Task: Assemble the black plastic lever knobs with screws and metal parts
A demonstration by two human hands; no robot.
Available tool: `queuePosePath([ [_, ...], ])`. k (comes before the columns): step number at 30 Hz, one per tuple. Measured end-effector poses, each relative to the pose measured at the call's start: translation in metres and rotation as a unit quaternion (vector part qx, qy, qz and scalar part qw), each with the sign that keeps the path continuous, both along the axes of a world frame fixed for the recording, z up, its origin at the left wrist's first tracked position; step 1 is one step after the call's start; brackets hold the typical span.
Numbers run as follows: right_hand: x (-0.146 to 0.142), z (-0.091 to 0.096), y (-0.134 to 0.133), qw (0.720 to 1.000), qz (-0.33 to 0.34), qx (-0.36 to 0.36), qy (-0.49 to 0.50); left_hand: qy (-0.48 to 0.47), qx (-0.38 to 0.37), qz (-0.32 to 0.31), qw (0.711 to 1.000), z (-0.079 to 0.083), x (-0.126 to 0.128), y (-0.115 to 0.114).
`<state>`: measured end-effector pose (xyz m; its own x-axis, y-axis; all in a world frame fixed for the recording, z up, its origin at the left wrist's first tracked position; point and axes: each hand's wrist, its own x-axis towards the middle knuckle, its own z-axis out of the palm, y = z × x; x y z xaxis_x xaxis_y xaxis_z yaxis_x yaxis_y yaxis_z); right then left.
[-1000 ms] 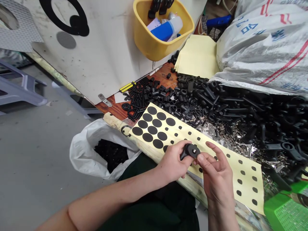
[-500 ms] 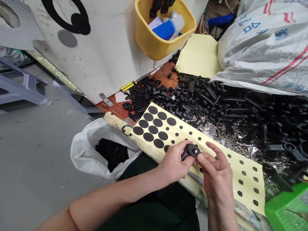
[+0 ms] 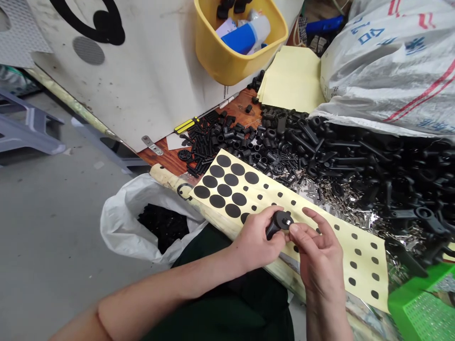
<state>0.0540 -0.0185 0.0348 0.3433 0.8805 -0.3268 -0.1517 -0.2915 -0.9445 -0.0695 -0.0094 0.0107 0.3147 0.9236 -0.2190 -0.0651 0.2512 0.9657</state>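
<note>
The left hand (image 3: 258,241) is clamped on a black part (image 3: 273,228), gripping its 8 o'clock side. The right hand (image 3: 322,248) comes in from 4 o'clock, thumb tip at the metal bit (image 3: 287,221) on the part's disc face; I cannot tell whether its fingers pinch it. The part is above a yellow sheet (image 3: 364,270) on the counter (image 3: 170,161). From the part, large black dots (image 3: 224,190) on that sheet lie at 10 o'clock, loose metal clips (image 3: 346,201) at 2, a paper stack (image 3: 291,78) at 12, a green basket (image 3: 401,308) at 4, and an open white bag (image 3: 119,227) at 9.
</note>
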Motion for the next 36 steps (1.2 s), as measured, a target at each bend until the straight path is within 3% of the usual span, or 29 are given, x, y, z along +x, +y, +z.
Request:
queuePosePath([
  [6, 0.0, 0.005, -0.001, 1.0, 0.004, -0.011, -0.006, -0.069, -0.025, -0.018, 0.997, 0.004, -0.006, -0.001],
  [15, 0.003, -0.001, -0.004, 0.996, 0.038, 0.016, -0.081, -0.035, -0.007, 0.004, 0.999, 0.002, -0.003, -0.003],
  [23, 0.005, 0.012, -0.006, 0.966, 0.087, -0.066, -0.233, -0.018, 0.036, 0.026, 0.999, 0.001, -0.002, -0.006],
  [25, 0.006, 0.015, -0.009, 0.962, 0.122, -0.081, -0.231, -0.016, 0.057, 0.026, 0.998, 0.003, -0.005, -0.006],
  [31, -0.009, 0.012, -0.02, 0.971, 0.165, -0.018, -0.171, -0.059, 0.062, 0.011, 0.996, 0.009, -0.025, -0.018],
  [33, -0.02, 0.006, -0.024, 0.968, 0.199, 0.016, -0.155, -0.044, 0.027, 0.003, 0.999, 0.011, -0.041, -0.025],
  [36, -0.036, -0.005, -0.027, 0.951, 0.232, 0.099, -0.18, -0.015, -0.057, -0.062, 0.996, 0.013, -0.082, -0.033],
])
